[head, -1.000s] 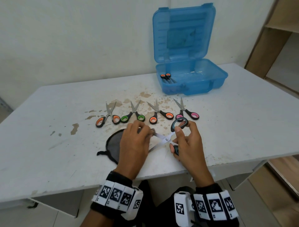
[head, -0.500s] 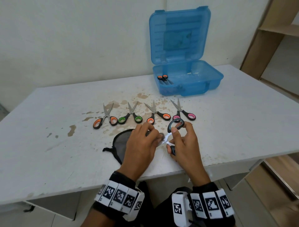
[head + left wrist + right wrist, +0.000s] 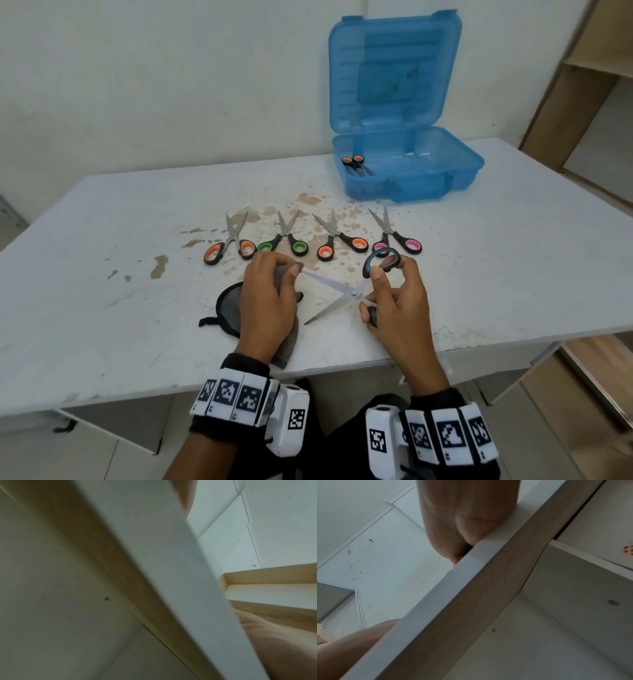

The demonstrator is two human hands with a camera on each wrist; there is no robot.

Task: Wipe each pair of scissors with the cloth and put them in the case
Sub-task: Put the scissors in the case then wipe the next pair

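Left wrist: a black cuff under a band [image 3: 236, 397] of white blocks, each printed with a black-and-white square marker.
Left camera unit: a white boxy housing [image 3: 291, 419] on the inner side of that band, with one more square marker on its face.
Right wrist: the same black cuff and a band [image 3: 448, 433] of white marker blocks.
Right camera unit: a white housing [image 3: 380, 442] with a small dark round opening on top and a marker on its front.
Cable: a thin dark cord, possibly a lead, hangs below each housing.
Clothing: dark fabric below the wrists; too dim to tell more.
Hands: bare, no gloves or rings visible.
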